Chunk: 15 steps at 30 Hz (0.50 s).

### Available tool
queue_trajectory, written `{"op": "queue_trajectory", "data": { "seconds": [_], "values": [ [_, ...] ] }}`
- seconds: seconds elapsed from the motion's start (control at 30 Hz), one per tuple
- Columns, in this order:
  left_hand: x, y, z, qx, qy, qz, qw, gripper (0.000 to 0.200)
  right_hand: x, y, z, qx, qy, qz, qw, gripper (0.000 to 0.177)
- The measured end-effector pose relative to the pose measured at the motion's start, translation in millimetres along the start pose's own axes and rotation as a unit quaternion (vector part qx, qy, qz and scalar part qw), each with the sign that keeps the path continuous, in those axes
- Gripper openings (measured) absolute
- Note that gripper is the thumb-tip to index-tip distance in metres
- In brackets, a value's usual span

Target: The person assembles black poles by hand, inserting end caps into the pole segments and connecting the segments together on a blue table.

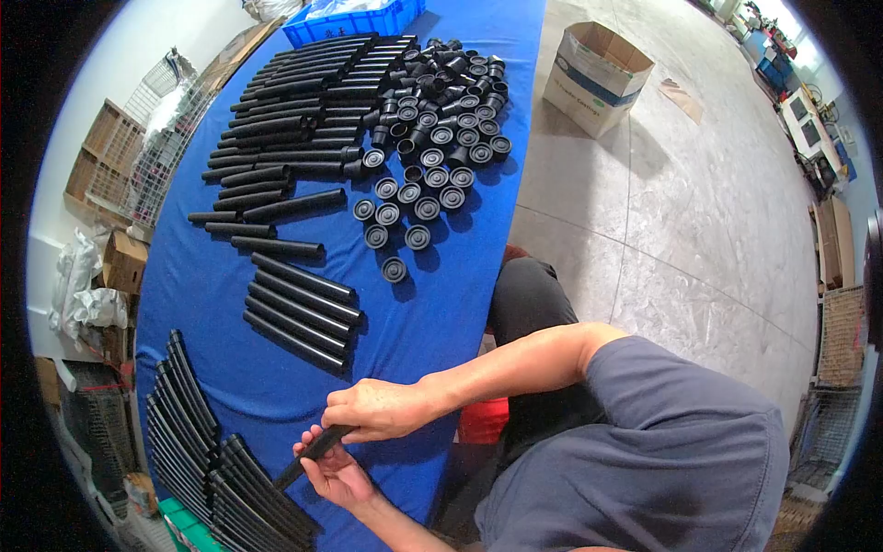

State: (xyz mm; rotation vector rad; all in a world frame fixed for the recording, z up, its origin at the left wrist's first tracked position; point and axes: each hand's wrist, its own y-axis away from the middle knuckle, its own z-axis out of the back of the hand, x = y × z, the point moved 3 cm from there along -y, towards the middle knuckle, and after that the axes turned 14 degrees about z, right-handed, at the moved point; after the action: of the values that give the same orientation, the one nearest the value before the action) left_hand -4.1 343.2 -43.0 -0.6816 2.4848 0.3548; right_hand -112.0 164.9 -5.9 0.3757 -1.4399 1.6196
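A black tube [319,446] slants between my two hands at the near edge of the blue-covered table. My right hand [382,409] is closed over its upper end, so whatever is at that end is hidden. Lower down, my left hand [338,476] grips the tube with thumb and fingers, palm turned up. The tube's lower end reaches towards a row of black tubes [253,497] lying by the table's corner. Another fanned row of tubes [179,414] lies beyond it. Several loose tubes [303,313] rest side by side above my hands.
A large stack of black tubes [294,92] covers the table's far part, beside a heap of round black caps [428,166]. Behind them stands a blue crate [354,23]. An open cardboard box [593,87] is on the floor. A green container [189,526] shows below the table's corner.
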Motion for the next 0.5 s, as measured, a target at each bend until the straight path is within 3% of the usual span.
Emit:
{"op": "queue_trajectory", "data": {
  "seconds": [0.07, 0.27, 0.47, 0.5],
  "values": [
    [-2, 0, 5, 0.022, -0.01, 0.001, 1.0, 0.026, 1, 3, -2, -0.014, 0.008, 0.01, 1.0, 0.034],
    [-3, 1, -2, 0.01, -0.031, 0.002, 0.999, 0.026, 0, -7, 13, 0.043, -0.094, -0.1, 0.99, 0.033],
    [-2, 0, 7, -0.004, -0.038, -0.001, 0.999, 0.028, 2, -1, 4, -0.007, 0.062, 0.071, 0.995, 0.035],
    [-3, 1, 8, 0.002, -0.037, -0.006, 0.999, 0.028, 0, -1, 3, 0.001, 0.027, 0.039, 0.999, 0.035]
  ]
}}
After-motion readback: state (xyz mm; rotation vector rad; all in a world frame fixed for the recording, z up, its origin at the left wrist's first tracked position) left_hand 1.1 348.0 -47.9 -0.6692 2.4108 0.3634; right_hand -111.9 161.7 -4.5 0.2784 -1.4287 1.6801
